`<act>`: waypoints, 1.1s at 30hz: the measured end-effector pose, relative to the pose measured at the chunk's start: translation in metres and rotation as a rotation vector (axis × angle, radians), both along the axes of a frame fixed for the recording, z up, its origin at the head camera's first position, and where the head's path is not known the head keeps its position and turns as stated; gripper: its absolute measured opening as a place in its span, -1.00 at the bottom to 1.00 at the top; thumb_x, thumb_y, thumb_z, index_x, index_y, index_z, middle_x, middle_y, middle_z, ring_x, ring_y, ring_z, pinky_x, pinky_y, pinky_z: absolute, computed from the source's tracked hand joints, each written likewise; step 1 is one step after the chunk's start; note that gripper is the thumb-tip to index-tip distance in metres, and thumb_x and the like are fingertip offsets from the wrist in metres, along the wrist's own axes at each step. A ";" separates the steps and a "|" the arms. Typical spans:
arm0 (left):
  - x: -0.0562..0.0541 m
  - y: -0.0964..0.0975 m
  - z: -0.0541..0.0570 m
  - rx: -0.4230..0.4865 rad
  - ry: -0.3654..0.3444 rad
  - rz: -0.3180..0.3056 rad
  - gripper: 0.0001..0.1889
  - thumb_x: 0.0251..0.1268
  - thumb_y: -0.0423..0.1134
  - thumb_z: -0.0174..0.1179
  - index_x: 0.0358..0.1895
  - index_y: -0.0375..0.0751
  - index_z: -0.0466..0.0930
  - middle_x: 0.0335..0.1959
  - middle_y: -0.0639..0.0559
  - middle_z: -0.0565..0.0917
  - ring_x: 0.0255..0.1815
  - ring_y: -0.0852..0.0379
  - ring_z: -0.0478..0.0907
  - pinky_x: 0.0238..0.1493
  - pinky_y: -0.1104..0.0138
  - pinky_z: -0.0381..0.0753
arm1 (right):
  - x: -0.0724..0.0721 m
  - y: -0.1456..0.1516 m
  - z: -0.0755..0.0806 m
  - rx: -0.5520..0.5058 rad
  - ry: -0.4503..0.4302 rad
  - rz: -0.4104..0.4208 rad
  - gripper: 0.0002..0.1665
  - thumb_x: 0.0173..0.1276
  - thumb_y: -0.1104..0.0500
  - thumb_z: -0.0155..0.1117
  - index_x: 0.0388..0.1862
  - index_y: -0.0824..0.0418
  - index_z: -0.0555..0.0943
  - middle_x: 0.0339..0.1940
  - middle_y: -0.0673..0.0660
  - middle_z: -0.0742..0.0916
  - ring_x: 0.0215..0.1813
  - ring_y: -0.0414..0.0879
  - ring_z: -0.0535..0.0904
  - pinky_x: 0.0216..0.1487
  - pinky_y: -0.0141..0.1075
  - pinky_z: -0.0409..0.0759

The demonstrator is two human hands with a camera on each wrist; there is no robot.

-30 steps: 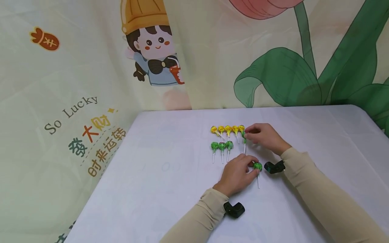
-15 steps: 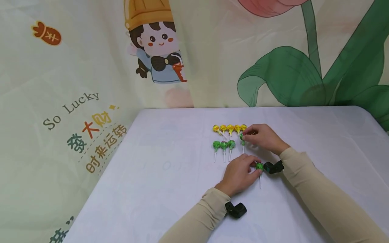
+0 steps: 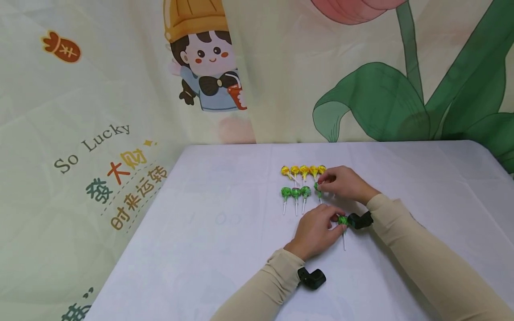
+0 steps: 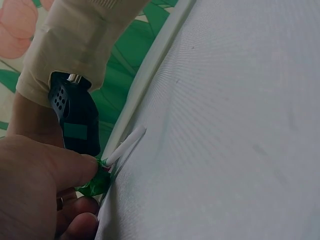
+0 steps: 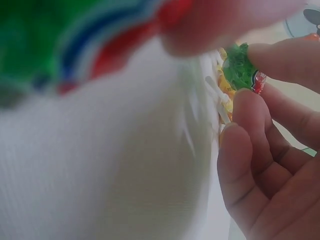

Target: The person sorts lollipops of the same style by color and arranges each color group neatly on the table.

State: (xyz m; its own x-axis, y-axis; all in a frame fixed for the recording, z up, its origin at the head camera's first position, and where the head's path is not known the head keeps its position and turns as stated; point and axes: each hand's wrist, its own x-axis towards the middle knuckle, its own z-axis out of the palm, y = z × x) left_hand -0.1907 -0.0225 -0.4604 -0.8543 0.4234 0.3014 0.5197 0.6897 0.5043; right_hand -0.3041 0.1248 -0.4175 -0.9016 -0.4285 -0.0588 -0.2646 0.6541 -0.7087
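Note:
My right hand (image 3: 346, 182) pinches a green-wrapped lollipop (image 5: 239, 69) by its candy head, its stick pointing toward me. This lollipop is at the right end of a row of green lollipops (image 3: 296, 192), with a gap between them. Nearer to me, my left hand (image 3: 317, 229) holds another green lollipop (image 4: 96, 184) between thumb and fingers, its white stick (image 4: 125, 146) low over the cloth. Behind the green row lie several yellow lollipops (image 3: 304, 170) side by side, the rightmost one beside my right fingertips.
A white cloth covers the table (image 3: 225, 249). Black wrist cameras (image 3: 312, 278) sit on both sleeves, the right one close to the left hand's lollipop. A printed curtain (image 3: 277, 67) hangs behind the table's far edge.
My right hand has brought its green lollipop slightly left and toward me, away from the yellow row and level with the green one. The left hand keeps its hold, almost still.

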 end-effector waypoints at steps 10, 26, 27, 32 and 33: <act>0.000 -0.001 -0.001 0.010 -0.013 0.001 -0.76 0.35 -0.07 0.27 0.03 0.07 0.67 -0.22 0.26 0.55 -0.35 0.45 0.36 -0.34 0.61 0.31 | 0.002 -0.006 0.004 0.061 0.029 0.035 -0.76 0.34 0.09 0.40 -0.14 0.22 0.70 -0.30 0.07 0.70 -0.22 0.00 0.53 -0.19 -0.20 0.53; 0.000 -0.002 0.000 0.014 -0.023 0.002 -0.77 0.35 -0.07 0.28 0.01 0.07 0.67 -0.20 0.25 0.56 -0.34 0.44 0.38 -0.32 0.60 0.34 | 0.002 -0.007 0.004 0.089 0.068 0.084 -0.84 0.36 0.14 0.37 -0.21 0.23 0.72 -0.32 0.03 0.72 -0.24 -0.04 0.52 -0.22 -0.23 0.51; 0.000 -0.002 0.000 0.013 -0.027 0.002 -0.77 0.35 -0.06 0.27 0.01 0.07 0.67 -0.20 0.25 0.56 -0.34 0.44 0.39 -0.32 0.59 0.35 | 0.003 -0.007 0.003 0.092 0.066 0.085 -0.85 0.36 0.15 0.36 -0.20 0.23 0.72 -0.32 0.03 0.72 -0.25 -0.04 0.52 -0.22 -0.23 0.51; 0.001 -0.001 0.002 0.009 -0.029 0.008 -0.78 0.35 -0.07 0.27 0.01 0.07 0.68 -0.21 0.24 0.57 -0.34 0.43 0.40 -0.31 0.57 0.37 | 0.004 -0.007 0.004 0.094 0.053 0.085 -0.83 0.35 0.19 0.33 -0.13 0.24 0.70 -0.35 0.05 0.70 -0.27 -0.03 0.52 -0.24 -0.22 0.53; 0.001 -0.001 0.002 0.010 -0.030 0.009 -0.78 0.35 -0.07 0.27 0.01 0.07 0.68 -0.21 0.24 0.57 -0.34 0.43 0.40 -0.31 0.57 0.37 | 0.004 -0.007 0.004 0.094 0.049 0.084 -0.81 0.35 0.19 0.33 -0.11 0.23 0.70 -0.36 0.05 0.69 -0.28 -0.03 0.51 -0.25 -0.22 0.52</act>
